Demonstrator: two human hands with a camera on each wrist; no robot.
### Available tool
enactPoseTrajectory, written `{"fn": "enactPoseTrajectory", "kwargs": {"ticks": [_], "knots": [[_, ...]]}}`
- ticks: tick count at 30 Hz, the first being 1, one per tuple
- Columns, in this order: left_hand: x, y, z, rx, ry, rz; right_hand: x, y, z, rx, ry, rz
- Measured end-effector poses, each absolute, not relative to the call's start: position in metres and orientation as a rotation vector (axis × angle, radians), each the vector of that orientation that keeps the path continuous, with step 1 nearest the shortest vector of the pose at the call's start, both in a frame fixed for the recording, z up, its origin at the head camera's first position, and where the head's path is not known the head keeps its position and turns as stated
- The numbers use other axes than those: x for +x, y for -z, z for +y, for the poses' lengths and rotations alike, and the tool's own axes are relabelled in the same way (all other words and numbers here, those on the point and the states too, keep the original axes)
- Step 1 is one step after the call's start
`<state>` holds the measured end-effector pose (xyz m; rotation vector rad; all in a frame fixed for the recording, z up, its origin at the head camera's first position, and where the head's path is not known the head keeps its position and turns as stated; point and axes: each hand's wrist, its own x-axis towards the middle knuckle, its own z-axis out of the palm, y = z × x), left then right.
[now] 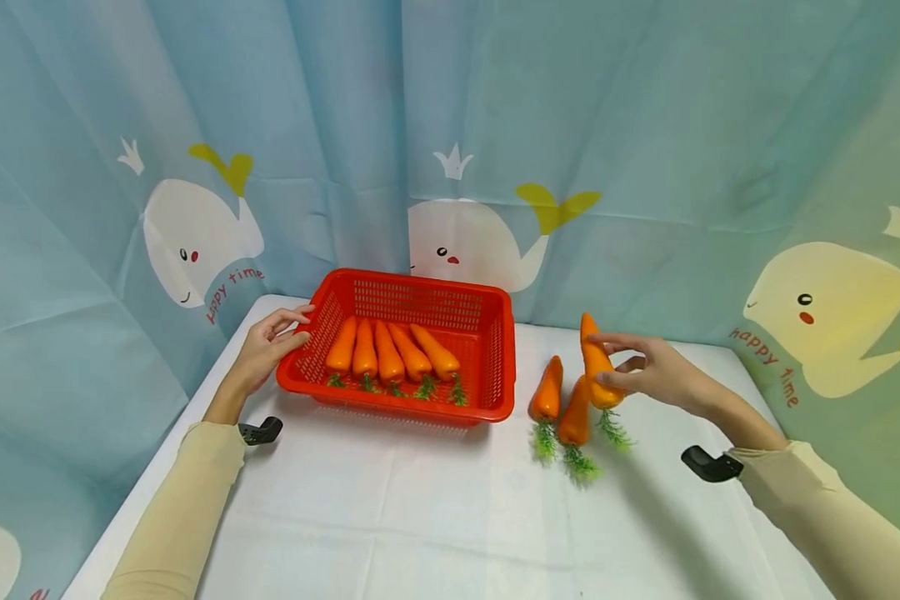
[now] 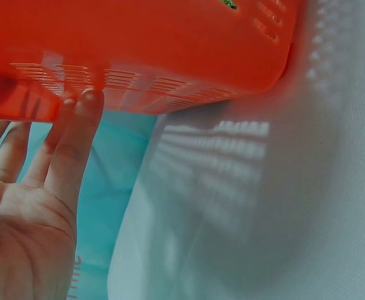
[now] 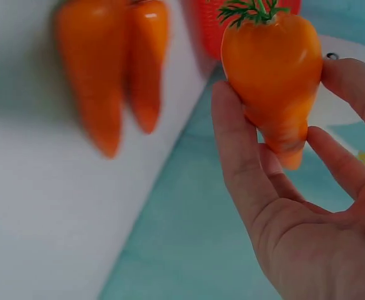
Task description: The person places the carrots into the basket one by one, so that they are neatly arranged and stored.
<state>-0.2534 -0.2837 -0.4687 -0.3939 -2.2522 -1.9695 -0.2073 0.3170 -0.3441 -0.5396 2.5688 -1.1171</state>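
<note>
My right hand (image 1: 648, 371) pinches an orange toy carrot (image 1: 598, 362) between thumb and fingers, tip up and green leaves hanging below. In the right wrist view the same carrot (image 3: 273, 62) shows its broad end. Two more carrots lie on the table just left of that hand: one carrot (image 1: 547, 390) and another carrot (image 1: 574, 417), partly behind the held one. At the red basket's left end, my left hand (image 1: 266, 346) touches the red basket (image 1: 412, 406) with its fingertips; the left wrist view shows extended fingers (image 2: 70, 147) against its outer wall. Several carrots (image 1: 390, 354) lie side by side inside.
A white cloth covers the table (image 1: 390, 517). Behind it and along both sides hangs a blue curtain (image 1: 630, 108) printed with white whales. A black device (image 1: 712, 464) is strapped at the right wrist, with a similar device (image 1: 261, 430) at the left.
</note>
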Motion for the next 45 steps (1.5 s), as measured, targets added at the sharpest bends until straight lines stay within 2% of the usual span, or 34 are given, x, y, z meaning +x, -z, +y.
{"fn": "enactPoseTrajectory", "kwargs": {"ticks": [8, 19, 30, 45], "knots": [[-0.256, 0.47, -0.28, -0.423, 1.977, -2.247, -0.238, 0.322, 0.269, -0.63, 1.088, 2.547], [-0.255, 0.472, -0.279, -0.402, 1.985, -2.257, -0.28, 0.316, 0.179, -0.78, 1.116, 2.408], [-0.253, 0.472, -0.284, -0.403, 2.017, -2.211, -0.313, 0.342, 0.085, -0.901, 1.104, 2.308], [-0.252, 0.469, -0.284, -0.406, 2.03, -2.2, -0.333, 0.387, -0.004, -0.808, 1.157, 2.142]]}}
